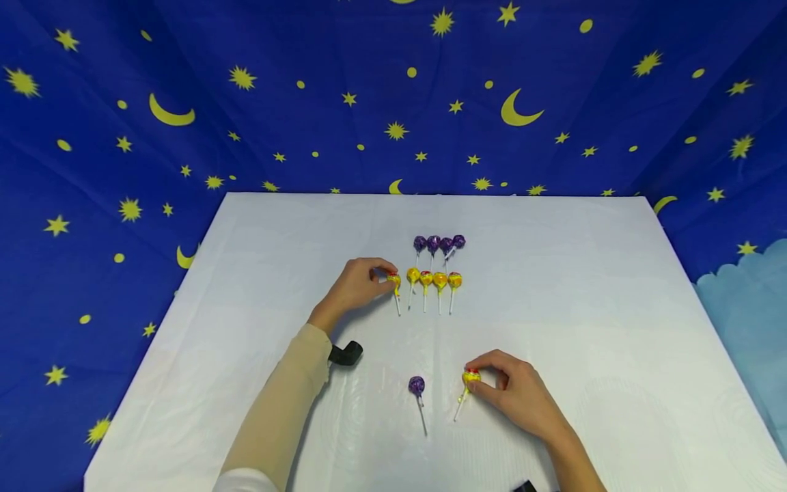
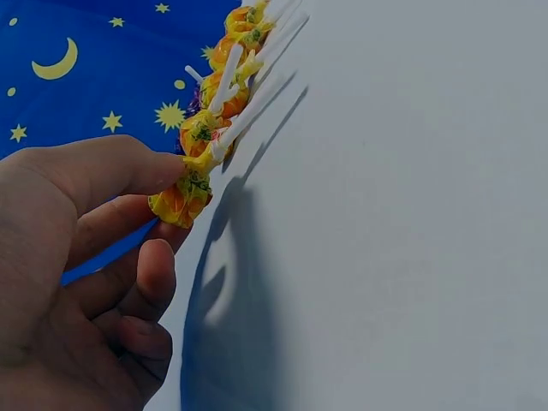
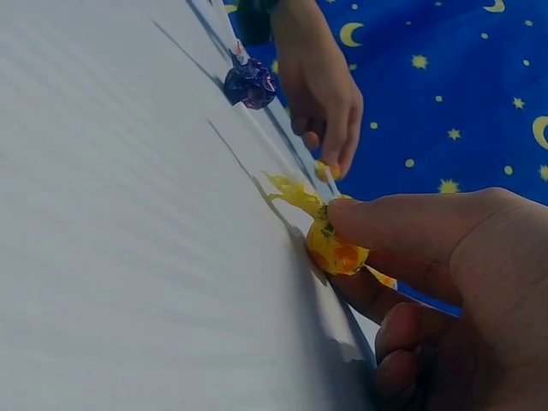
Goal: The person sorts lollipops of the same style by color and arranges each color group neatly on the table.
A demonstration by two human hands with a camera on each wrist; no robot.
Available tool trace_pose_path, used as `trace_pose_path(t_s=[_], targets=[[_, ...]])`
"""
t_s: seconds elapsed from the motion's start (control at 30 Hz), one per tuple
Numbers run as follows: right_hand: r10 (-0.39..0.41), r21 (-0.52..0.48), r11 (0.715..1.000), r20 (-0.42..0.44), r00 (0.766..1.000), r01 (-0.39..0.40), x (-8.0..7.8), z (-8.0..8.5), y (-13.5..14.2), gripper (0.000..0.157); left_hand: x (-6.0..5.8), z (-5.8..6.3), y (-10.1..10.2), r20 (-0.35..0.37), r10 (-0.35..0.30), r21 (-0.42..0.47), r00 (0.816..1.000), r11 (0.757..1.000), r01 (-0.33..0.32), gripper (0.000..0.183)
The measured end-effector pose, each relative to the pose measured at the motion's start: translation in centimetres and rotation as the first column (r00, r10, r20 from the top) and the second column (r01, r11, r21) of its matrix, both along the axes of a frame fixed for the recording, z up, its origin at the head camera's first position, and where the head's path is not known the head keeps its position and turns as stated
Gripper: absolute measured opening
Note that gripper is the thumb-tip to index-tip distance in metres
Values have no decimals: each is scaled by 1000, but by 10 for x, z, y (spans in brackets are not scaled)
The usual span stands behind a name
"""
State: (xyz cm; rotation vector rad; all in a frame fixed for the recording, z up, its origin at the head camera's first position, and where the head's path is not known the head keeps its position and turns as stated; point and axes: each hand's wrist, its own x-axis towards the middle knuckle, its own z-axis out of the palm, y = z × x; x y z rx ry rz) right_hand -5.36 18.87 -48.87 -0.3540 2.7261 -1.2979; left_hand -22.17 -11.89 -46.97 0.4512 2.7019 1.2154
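At the left end of a row of yellow lollipops (image 1: pixel 427 279), my left hand (image 1: pixel 364 283) pinches a yellow-wrapped lollipop (image 2: pixel 181 202) by its head, between thumb and fingers. Its white stick points toward me. Nearer the front, my right hand (image 1: pixel 513 389) pinches another yellow lollipop (image 3: pixel 338 247) by the head, its stick slanting down to the left. A single purple lollipop (image 1: pixel 417 387) lies on the table just left of that one, touched by neither hand. Behind the yellow row lie several purple lollipops (image 1: pixel 433 244), the rightmost one with its stick slanted across its neighbour.
A white-covered table (image 1: pixel 553 273) carries all the lollipops. Blue cloth (image 1: pixel 344 61) with yellow stars and moons hangs behind it and at the sides. A black strap end (image 1: pixel 347 353) sticks out from the left wrist.
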Motion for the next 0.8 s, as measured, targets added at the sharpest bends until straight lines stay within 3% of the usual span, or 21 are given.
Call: trace_pose_path(t_s=[0.53, 0.8], targets=[[-24, 8, 1000, 16, 1000, 24, 2, 0, 0, 24, -13, -3, 9, 24, -3, -40, 1000, 999, 4, 24], [-19, 19, 1000, -3, 1000, 19, 1, -1, 0, 23, -13, -2, 14, 29, 1, -28, 1000, 1000, 0, 25]])
